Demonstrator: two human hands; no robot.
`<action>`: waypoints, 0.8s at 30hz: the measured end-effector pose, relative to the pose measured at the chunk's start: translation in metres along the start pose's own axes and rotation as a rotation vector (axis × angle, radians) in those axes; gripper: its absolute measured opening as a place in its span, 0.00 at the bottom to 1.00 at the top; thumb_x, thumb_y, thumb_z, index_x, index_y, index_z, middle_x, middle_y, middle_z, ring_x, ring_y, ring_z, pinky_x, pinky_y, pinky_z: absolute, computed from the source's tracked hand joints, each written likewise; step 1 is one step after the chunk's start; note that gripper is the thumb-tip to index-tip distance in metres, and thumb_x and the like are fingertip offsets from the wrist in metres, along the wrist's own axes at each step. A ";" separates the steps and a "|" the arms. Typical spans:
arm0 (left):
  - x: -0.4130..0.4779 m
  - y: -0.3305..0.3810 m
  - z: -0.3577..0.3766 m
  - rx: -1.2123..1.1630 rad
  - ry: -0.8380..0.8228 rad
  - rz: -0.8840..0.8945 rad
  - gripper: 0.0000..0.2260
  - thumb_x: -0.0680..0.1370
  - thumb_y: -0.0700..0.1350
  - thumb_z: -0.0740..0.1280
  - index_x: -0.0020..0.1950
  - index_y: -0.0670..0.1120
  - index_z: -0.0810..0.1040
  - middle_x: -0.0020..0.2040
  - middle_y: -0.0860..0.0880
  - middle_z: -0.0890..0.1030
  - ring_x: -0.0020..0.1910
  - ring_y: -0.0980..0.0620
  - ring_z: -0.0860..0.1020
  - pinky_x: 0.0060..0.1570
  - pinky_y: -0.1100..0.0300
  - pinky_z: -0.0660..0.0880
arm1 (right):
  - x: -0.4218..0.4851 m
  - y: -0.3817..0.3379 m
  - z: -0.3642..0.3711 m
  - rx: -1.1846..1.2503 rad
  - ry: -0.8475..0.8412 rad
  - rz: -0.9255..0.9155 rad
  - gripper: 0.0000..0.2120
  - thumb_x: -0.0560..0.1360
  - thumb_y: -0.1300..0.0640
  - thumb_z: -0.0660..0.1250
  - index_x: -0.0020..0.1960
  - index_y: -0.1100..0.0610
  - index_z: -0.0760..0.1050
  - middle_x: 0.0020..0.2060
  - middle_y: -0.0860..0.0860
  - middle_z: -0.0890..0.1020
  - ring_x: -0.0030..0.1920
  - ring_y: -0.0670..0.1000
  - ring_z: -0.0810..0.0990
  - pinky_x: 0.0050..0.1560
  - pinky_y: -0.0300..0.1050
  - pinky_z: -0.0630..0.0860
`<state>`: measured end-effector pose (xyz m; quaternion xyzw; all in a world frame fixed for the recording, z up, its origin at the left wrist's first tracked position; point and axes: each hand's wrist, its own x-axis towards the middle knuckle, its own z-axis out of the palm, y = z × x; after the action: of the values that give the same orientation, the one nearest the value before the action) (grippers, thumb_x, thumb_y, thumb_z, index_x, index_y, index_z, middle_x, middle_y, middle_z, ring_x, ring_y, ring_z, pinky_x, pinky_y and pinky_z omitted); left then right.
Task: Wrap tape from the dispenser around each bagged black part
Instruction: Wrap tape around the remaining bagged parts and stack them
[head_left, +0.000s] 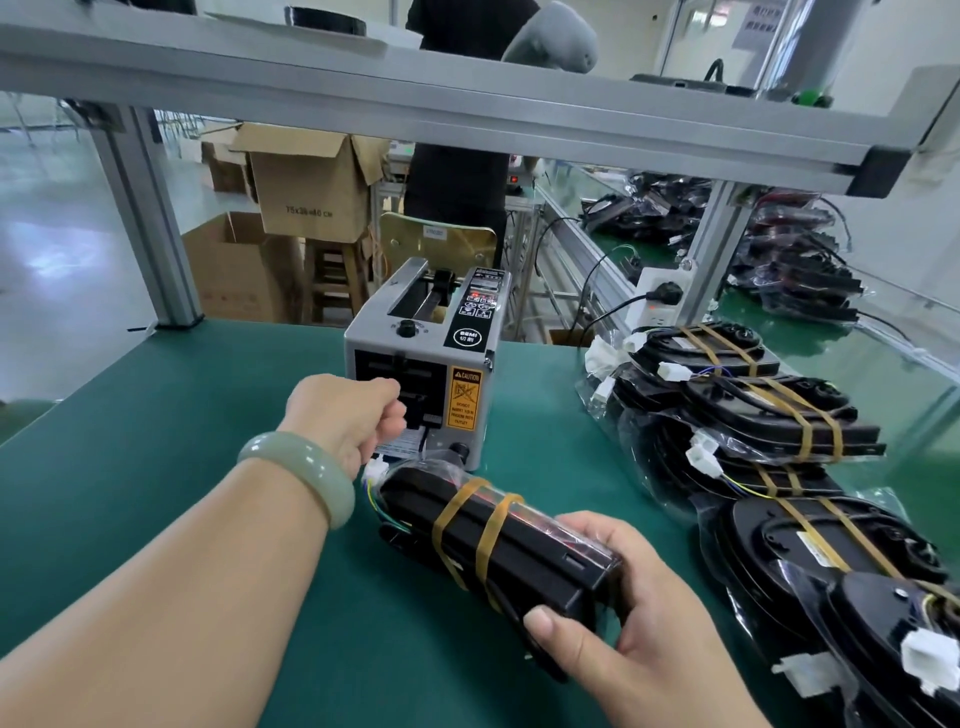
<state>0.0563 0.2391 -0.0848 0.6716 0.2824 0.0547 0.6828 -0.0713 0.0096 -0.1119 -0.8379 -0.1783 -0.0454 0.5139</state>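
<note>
Just ahead of left hand (358, 415), at its fingertips: outlet of grey tape dispenser (431, 364), upright on green tabletop (156, 441). Left hand w/ fingers curled in toward outlet; can't tell whether pinching tape or nothing. Pale green bangle (306, 473) on that wrist. Below and to right of left hand: right hand (613, 613), fingers and thumb wrapped round near end of bagged black part (545, 566). Part turned on edge, far end w/ white connector (375, 472) just under left hand, close to dispenser base. Two tan tape bands (496, 530) round part's middle, between the hands. To right of right hand: pile of taped bagged parts (769, 415) on tabletop, overlapping, each w/ tan bands. Beyond dispenser, past tabletop's far edge: cardboard boxes (306, 182), plus a person (457, 176) standing in dark clothes.
</note>
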 end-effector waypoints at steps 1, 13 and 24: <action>0.001 0.002 0.001 -0.022 -0.004 -0.009 0.07 0.77 0.42 0.68 0.42 0.41 0.76 0.37 0.46 0.81 0.20 0.60 0.76 0.16 0.71 0.60 | 0.000 0.000 0.000 0.000 0.002 -0.001 0.25 0.58 0.38 0.71 0.54 0.30 0.69 0.44 0.35 0.82 0.45 0.39 0.81 0.43 0.24 0.71; 0.010 0.006 0.011 0.046 0.081 0.026 0.08 0.76 0.40 0.67 0.37 0.40 0.74 0.31 0.48 0.80 0.23 0.58 0.76 0.16 0.71 0.64 | -0.002 -0.003 0.002 0.028 0.006 0.034 0.21 0.61 0.49 0.74 0.51 0.37 0.74 0.43 0.36 0.83 0.46 0.39 0.81 0.43 0.24 0.71; -0.067 0.009 -0.030 0.091 -0.268 0.216 0.10 0.76 0.45 0.69 0.33 0.49 0.78 0.26 0.54 0.76 0.23 0.59 0.71 0.26 0.65 0.65 | -0.001 -0.013 0.007 0.051 0.043 0.059 0.25 0.58 0.49 0.75 0.52 0.34 0.73 0.43 0.36 0.83 0.45 0.39 0.82 0.42 0.24 0.71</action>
<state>-0.0106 0.2363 -0.0536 0.7294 0.1172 0.0248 0.6735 -0.0775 0.0205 -0.1050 -0.8282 -0.1435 -0.0438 0.5399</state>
